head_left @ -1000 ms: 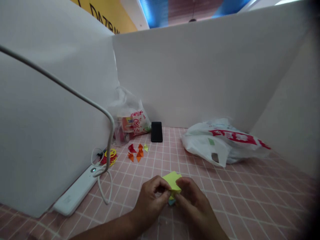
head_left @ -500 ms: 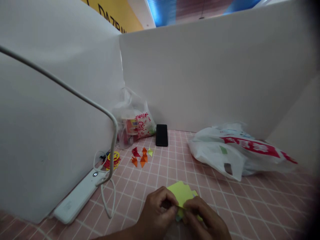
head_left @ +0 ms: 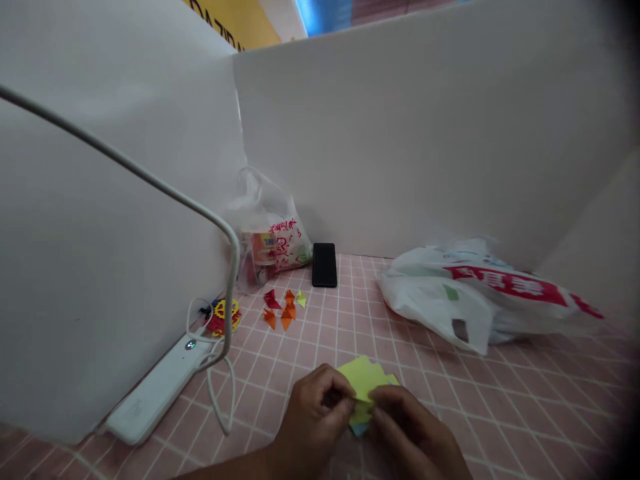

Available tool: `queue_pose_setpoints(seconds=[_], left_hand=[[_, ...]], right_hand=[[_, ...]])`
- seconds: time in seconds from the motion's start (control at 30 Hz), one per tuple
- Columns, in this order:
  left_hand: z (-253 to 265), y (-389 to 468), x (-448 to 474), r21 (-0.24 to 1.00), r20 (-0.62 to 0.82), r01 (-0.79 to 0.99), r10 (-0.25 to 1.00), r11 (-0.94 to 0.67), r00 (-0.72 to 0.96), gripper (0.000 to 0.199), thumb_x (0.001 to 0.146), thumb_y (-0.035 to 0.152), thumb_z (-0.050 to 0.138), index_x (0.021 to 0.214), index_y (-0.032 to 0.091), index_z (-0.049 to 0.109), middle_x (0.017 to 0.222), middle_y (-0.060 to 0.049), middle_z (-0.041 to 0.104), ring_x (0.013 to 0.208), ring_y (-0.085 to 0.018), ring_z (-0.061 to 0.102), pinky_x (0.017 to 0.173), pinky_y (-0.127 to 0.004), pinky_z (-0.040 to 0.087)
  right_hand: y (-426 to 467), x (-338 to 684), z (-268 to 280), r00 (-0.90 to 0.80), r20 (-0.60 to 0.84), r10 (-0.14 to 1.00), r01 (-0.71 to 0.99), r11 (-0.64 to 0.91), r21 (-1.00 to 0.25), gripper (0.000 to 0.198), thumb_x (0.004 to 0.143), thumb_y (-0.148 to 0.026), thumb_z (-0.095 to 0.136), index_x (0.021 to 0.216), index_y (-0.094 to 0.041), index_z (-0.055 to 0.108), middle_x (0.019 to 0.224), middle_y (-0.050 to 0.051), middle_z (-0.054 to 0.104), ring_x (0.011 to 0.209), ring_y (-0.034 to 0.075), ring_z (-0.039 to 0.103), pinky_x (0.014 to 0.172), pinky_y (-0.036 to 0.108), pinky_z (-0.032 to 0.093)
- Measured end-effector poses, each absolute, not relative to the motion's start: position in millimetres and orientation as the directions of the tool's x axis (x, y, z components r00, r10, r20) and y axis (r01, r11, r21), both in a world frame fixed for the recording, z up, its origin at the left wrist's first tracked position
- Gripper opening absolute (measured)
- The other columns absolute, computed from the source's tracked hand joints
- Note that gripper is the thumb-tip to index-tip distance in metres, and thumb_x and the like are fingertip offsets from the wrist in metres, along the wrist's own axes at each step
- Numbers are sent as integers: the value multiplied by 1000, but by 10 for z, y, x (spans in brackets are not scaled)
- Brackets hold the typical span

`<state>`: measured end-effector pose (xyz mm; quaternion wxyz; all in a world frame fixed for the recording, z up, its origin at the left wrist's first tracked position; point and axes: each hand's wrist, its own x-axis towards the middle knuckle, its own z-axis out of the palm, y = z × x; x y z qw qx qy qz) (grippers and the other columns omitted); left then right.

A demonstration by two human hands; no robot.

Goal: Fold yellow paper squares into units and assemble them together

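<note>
While the left hand (head_left: 316, 415) is pinching the near edge of some yellow paper (head_left: 363, 377), the right hand (head_left: 419, 435) is gripping it just alongside. That yellow paper is sitting between both hands over the pink table (head_left: 350, 328), with blue paper (head_left: 359, 429) peeking out beneath. Beyond, orange folded pieces (head_left: 287, 316) are lying nearer than the black phone (head_left: 325, 265).

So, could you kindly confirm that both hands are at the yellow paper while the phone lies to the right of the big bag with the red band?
Not quite: the head view shows the phone to the left of the big bag. Both hands are at the yellow paper.
</note>
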<state>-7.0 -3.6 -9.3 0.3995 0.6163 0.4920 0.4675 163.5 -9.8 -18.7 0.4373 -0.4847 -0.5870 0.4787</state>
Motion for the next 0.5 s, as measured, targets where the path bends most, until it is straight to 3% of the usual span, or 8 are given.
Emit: queue_pose_setpoints(seconds=[0.3, 0.5], left_hand=[[-47, -64, -69, 944, 204, 248, 975, -219, 83, 12, 76, 7, 57, 75, 17, 64, 77, -4, 63, 73, -17, 60, 67, -27, 44], [-63, -18, -100, 936, 230, 254, 969, -244, 84, 13, 77, 6, 57, 75, 17, 64, 78, -4, 62, 75, -17, 60, 69, -28, 45]], right_hand=[[-39, 1648, -366, -143, -13, 990, 8, -12, -1000, 28, 79, -49, 68, 87, -23, 71, 76, 6, 67, 66, 23, 64, 56, 31, 52], [-37, 1656, -381, -181, -25, 983, -15, -28, -999, 27, 79, -46, 70, 93, -23, 71, 81, 8, 70, 71, 24, 66, 61, 33, 53]])
